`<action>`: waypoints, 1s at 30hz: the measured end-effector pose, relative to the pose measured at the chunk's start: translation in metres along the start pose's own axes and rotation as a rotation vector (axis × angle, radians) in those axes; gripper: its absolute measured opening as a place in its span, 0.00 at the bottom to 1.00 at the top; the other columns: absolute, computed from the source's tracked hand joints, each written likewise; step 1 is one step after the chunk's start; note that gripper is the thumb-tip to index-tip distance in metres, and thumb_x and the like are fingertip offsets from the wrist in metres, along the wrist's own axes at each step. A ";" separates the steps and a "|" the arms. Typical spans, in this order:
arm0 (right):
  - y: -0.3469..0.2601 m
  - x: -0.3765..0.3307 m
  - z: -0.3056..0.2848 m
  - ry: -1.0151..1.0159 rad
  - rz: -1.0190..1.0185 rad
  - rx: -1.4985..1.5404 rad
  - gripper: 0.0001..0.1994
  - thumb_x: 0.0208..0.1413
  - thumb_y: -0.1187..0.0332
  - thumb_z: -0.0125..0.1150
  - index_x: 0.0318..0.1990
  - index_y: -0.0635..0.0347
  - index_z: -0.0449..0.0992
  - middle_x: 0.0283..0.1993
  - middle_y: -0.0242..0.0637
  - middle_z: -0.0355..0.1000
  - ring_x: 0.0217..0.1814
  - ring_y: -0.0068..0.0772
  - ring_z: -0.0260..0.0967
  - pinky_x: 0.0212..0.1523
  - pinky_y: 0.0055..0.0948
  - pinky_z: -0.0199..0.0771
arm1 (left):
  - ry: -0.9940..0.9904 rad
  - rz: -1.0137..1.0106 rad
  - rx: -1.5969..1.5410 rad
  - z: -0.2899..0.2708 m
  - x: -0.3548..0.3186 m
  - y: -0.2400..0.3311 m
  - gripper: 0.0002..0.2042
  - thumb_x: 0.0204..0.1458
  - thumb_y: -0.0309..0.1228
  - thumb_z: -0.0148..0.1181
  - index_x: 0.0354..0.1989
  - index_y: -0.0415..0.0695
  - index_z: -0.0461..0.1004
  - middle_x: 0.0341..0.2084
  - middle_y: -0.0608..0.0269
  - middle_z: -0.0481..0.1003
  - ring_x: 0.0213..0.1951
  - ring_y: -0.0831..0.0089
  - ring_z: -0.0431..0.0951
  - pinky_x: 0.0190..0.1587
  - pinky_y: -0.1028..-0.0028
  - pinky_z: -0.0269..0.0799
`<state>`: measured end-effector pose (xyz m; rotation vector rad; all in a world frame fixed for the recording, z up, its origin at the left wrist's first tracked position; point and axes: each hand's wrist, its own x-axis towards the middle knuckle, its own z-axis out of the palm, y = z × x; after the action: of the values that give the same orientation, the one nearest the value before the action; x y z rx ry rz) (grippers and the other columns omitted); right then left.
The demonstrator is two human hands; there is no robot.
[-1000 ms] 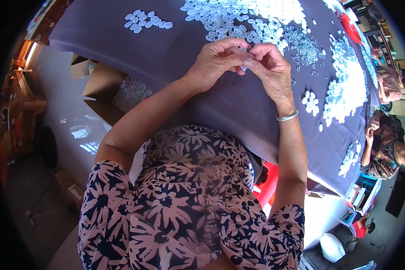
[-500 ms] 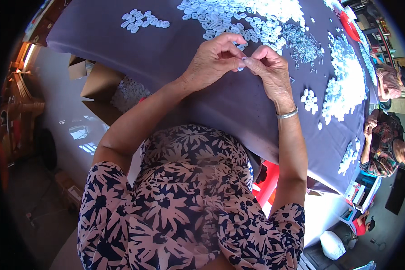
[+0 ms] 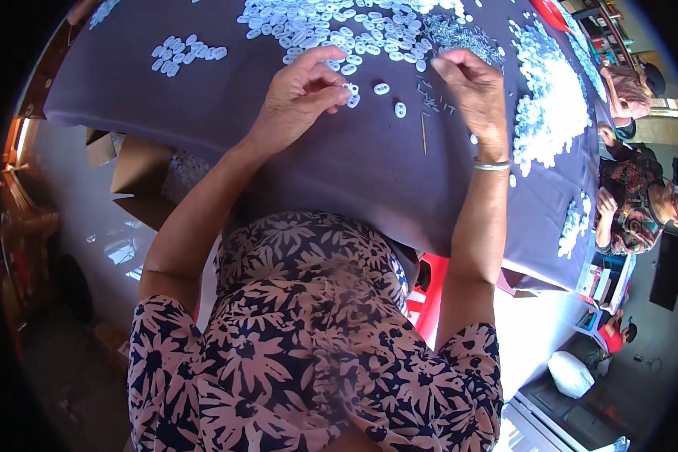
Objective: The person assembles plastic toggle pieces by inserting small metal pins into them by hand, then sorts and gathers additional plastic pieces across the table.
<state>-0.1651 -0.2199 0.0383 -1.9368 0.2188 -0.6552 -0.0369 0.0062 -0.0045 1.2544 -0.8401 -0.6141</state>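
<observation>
The head view shows the two hands parted: half a second ago their fingertips met over one small piece, and now a wide gap of cloth lies between them. That suggests the two-handed handling has broken off, with each hand busy on its own.

The left hand [image 3: 297, 94], upper centre of the frame, has thumb and index finger pinched together, apparently grasping a small white oval plastic piece with two holes [image 3: 353, 97] at their tips; whether a second piece lies just beneath, I cannot tell. The right hand [image 3: 474, 94], upper right of centre, is raised with fingers curled and the thumb pointing left, beside the loose heap of tiny silvery metal pins [image 3: 463, 38]. Whether anything sits in its fingertips does not show.

With the hands apart, two loose white oval pieces [image 3: 400, 110] and a thin tan stick [image 3: 423, 134] show in the gap, on the dark purple-grey tablecloth [image 3: 324, 169]. More of these ovals form a large spread [image 3: 301, 24] at the top centre.

Both forearms rise from the lower frame, elbows bent outward; the left slants up to the right, the right stands nearly upright, with a silver-coloured bangle [image 3: 492, 165] at the wrist.
</observation>
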 end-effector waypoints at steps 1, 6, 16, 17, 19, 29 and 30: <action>0.008 0.001 -0.015 0.000 0.001 -0.003 0.02 0.53 0.73 0.63 0.33 0.61 0.77 0.28 0.19 0.69 0.28 0.11 0.60 0.29 0.12 0.60 | 0.010 -0.012 0.049 0.001 0.001 -0.002 0.19 0.52 0.22 0.58 0.54 0.43 0.66 0.30 0.66 0.74 0.31 0.81 0.74 0.34 0.81 0.71; 0.017 -0.001 -0.032 -0.235 0.266 -0.402 0.04 0.52 0.73 0.64 0.33 0.64 0.78 0.25 0.22 0.69 0.28 0.13 0.61 0.28 0.14 0.61 | 0.023 -0.024 0.151 0.005 -0.001 0.000 0.19 0.53 0.23 0.58 0.54 0.42 0.66 0.31 0.65 0.74 0.31 0.81 0.74 0.32 0.82 0.71; 0.019 -0.004 -0.031 -0.127 0.281 -0.613 0.06 0.48 0.70 0.66 0.31 0.63 0.78 0.21 0.24 0.69 0.24 0.14 0.61 0.24 0.18 0.60 | 0.025 -0.019 0.159 0.005 -0.001 -0.003 0.19 0.54 0.23 0.57 0.55 0.41 0.64 0.32 0.65 0.74 0.32 0.81 0.74 0.32 0.81 0.70; 0.017 -0.003 -0.032 -0.128 0.278 -0.615 0.06 0.48 0.70 0.66 0.31 0.63 0.78 0.21 0.24 0.69 0.24 0.14 0.61 0.24 0.18 0.60 | 0.027 -0.017 0.159 0.005 -0.001 -0.003 0.19 0.54 0.23 0.57 0.55 0.41 0.64 0.32 0.65 0.74 0.32 0.81 0.74 0.32 0.81 0.70; 0.013 -0.003 -0.036 -0.158 0.310 -0.625 0.07 0.45 0.68 0.67 0.29 0.63 0.79 0.19 0.25 0.68 0.23 0.15 0.61 0.24 0.19 0.61 | 0.026 -0.012 0.140 0.005 -0.002 -0.004 0.20 0.54 0.23 0.58 0.55 0.42 0.64 0.32 0.64 0.74 0.32 0.81 0.74 0.32 0.82 0.70; 0.015 -0.004 -0.028 -0.224 0.274 -0.684 0.08 0.44 0.67 0.65 0.27 0.63 0.79 0.18 0.28 0.68 0.21 0.17 0.62 0.23 0.22 0.61 | 0.023 0.003 0.164 0.005 -0.001 -0.003 0.20 0.53 0.24 0.59 0.54 0.43 0.65 0.30 0.67 0.74 0.32 0.83 0.74 0.31 0.83 0.69; 0.015 -0.003 -0.026 -0.233 0.292 -0.675 0.07 0.43 0.68 0.64 0.26 0.63 0.78 0.17 0.27 0.68 0.21 0.16 0.61 0.23 0.22 0.61 | 0.023 0.018 0.173 0.005 -0.001 -0.004 0.20 0.53 0.23 0.59 0.54 0.43 0.65 0.30 0.68 0.74 0.31 0.83 0.73 0.31 0.83 0.69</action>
<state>-0.1794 -0.2462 0.0325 -2.5312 0.6236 -0.1566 -0.0413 0.0039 -0.0082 1.4066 -0.8989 -0.5200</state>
